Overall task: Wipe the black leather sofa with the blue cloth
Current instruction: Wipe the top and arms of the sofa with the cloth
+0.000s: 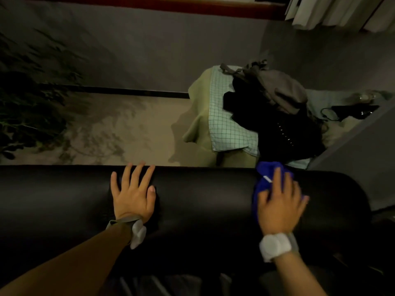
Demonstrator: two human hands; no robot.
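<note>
Pressing flat on blue cloth (265, 184) with right hand (280, 208), fingers spread, near right end of black leather sofa (203, 193) backrest top. Bracing nearby: left hand (133, 193), splayed, empty. Unwiped length running leftward along backrest.

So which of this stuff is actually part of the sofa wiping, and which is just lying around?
Part of the job:
- black leather sofa
- blue cloth, pressed on the sofa back under the right hand
- left hand, flat on the sofa

Just lying about:
- backpack and dark clothes on a checked cloth
- plant
- curtain
</note>
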